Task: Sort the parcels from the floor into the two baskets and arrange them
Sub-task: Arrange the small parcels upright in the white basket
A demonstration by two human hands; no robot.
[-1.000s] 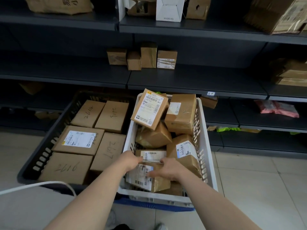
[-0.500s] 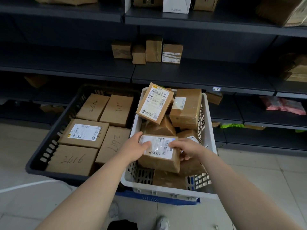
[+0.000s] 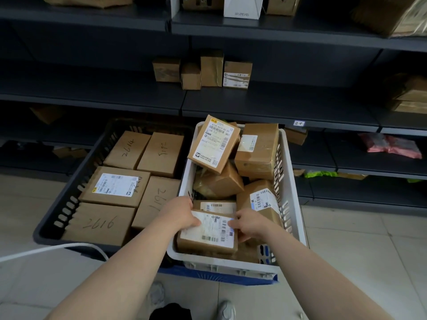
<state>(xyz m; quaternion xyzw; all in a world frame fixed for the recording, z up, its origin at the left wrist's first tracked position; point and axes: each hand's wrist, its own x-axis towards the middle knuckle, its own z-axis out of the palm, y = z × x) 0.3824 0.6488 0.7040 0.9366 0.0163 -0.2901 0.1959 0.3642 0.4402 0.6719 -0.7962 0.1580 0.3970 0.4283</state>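
A white basket (image 3: 291, 188) on the right holds several brown parcels piled loosely. My left hand (image 3: 179, 213) and my right hand (image 3: 248, 224) grip the two sides of a small labelled parcel (image 3: 208, 232) lying label-up at the basket's near end. Behind it lies another labelled parcel (image 3: 216, 205), and a tilted box with a large white label (image 3: 213, 143) leans at the far end. The black basket (image 3: 69, 192) on the left holds flat brown boxes in neat rows, some with handwritten numbers, one with a white label (image 3: 116, 184).
Dark metal shelving (image 3: 277, 105) stands right behind both baskets, with small boxes (image 3: 203, 70) on the middle shelf and a pink bag (image 3: 390, 145) lower right. A white cable (image 3: 53, 248) crosses the tiled floor at left. My shoes (image 3: 227, 310) are below the white basket.
Both hands lifted the small labelled parcel up out of the white basket's near end, then lowered it back there, label facing up. The view shifted slightly.
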